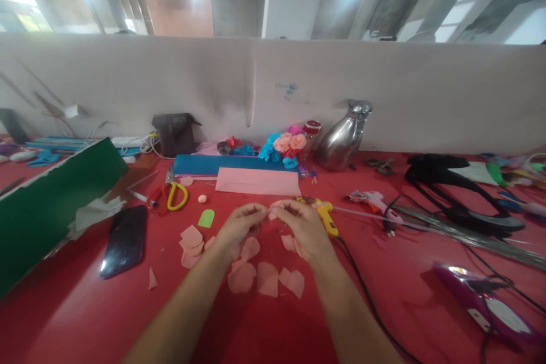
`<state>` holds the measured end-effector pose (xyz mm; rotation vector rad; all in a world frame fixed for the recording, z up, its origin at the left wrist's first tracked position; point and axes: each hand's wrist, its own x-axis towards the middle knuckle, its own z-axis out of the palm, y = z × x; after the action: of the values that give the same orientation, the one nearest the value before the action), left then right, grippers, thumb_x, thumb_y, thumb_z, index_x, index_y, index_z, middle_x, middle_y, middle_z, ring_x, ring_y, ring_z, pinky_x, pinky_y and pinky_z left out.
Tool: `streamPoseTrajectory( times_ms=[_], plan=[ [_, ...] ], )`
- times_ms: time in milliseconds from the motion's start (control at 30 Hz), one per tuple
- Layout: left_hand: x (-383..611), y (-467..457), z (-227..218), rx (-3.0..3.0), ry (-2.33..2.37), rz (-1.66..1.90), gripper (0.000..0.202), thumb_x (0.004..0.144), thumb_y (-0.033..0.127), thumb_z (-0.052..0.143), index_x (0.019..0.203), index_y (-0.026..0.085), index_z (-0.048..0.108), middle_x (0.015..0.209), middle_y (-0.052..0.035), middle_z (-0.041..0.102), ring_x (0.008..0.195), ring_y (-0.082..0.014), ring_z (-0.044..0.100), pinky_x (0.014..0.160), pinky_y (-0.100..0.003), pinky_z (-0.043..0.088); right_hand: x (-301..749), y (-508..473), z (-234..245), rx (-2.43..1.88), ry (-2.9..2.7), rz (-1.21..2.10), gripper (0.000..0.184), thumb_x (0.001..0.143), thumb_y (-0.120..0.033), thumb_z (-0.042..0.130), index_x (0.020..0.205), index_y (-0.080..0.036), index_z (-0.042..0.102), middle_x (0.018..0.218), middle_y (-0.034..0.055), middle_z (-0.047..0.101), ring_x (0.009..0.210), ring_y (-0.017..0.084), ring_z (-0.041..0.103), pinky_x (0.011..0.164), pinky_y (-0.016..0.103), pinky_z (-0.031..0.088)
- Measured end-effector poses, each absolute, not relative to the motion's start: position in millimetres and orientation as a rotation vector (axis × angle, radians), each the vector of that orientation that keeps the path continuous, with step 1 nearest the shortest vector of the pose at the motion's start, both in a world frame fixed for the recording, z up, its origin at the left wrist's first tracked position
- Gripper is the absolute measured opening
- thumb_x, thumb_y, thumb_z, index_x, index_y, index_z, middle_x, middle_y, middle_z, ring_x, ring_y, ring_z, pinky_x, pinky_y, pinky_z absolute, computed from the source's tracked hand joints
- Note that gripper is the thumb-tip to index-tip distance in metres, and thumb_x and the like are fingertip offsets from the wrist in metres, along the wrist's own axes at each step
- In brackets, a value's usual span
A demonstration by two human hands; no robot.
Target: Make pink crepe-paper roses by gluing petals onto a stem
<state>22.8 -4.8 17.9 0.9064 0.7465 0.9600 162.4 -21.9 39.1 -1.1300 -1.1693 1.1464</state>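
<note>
Above the red table, a small pink paper petal (273,211) is pinched between the fingertips of my right hand (302,226). My left hand (244,228) is closed in a pinch at the petal's left edge. Several loose pink paper petals (268,278) lie on the table below and between my wrists. More cut petals sit in a small pile (191,245) left of my left forearm. A green arch-shaped paper piece (206,218) lies left of my left hand. Just beyond my right hand rests a yellow glue gun (327,219), partly covered by it.
Behind my hands lie a folded pink paper strip (257,181) and paper flowers (288,145). Yellow-handled scissors (177,195) and a phone (123,240) are on the left. A steel jug (344,139) stands by the partition. A purple iron (490,304) and cords occupy the right.
</note>
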Motion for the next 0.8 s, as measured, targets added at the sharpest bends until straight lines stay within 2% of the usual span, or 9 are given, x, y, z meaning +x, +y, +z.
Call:
streamPoseTrajectory(
  times_ms=[267, 433, 633, 800],
  plan=[
    [23.9, -7.8, 23.6, 1.123, 0.840, 1.032, 0.024, 0.070, 0.039, 0.063, 0.073, 0.015, 0.062, 0.062, 0.0014, 0.053, 0.045, -0.0042, 0.035, 0.046, -0.021, 0.026, 162.7, -22.5, 39.1, -1.134, -1.144, 1.131, 0.010, 0.067, -0.027, 0.064, 0.061, -0.019, 0.064, 0.072, 0.0013, 0.065, 0.072, 0.016, 0.056, 0.071, 0.028, 0.041],
    [26.8, -8.1, 23.6, 1.304, 0.885, 1.076, 0.024, 0.075, 0.038, 0.057, 0.073, 0.015, 0.061, 0.062, 0.0006, 0.055, 0.050, -0.0071, 0.041, 0.051, -0.022, 0.031, 162.9, -22.6, 40.6, -1.156, -1.111, 1.143, 0.009, 0.066, -0.027, 0.065, 0.062, -0.019, 0.065, 0.071, 0.0007, 0.065, 0.070, 0.015, 0.056, 0.070, 0.027, 0.041],
    [27.6, -8.5, 21.8, 1.258, 0.895, 1.182, 0.022, 0.077, 0.037, 0.056, 0.075, 0.015, 0.061, 0.065, -0.0001, 0.054, 0.060, -0.0098, 0.045, 0.060, -0.022, 0.035, 160.9, -25.0, 45.0, -1.193, -1.118, 1.114, 0.013, 0.068, -0.031, 0.063, 0.070, -0.019, 0.067, 0.068, 0.0003, 0.064, 0.066, 0.014, 0.054, 0.065, 0.026, 0.040],
    [30.4, -9.4, 19.3, 1.156, 0.845, 1.191, 0.022, 0.076, 0.036, 0.057, 0.076, 0.015, 0.061, 0.070, -0.0017, 0.058, 0.063, -0.0103, 0.047, 0.062, -0.022, 0.037, 159.5, -24.1, 45.8, -1.176, -1.106, 1.123, 0.010, 0.068, -0.029, 0.062, 0.067, -0.019, 0.065, 0.065, 0.0002, 0.063, 0.064, 0.015, 0.054, 0.064, 0.026, 0.040]
  ],
)
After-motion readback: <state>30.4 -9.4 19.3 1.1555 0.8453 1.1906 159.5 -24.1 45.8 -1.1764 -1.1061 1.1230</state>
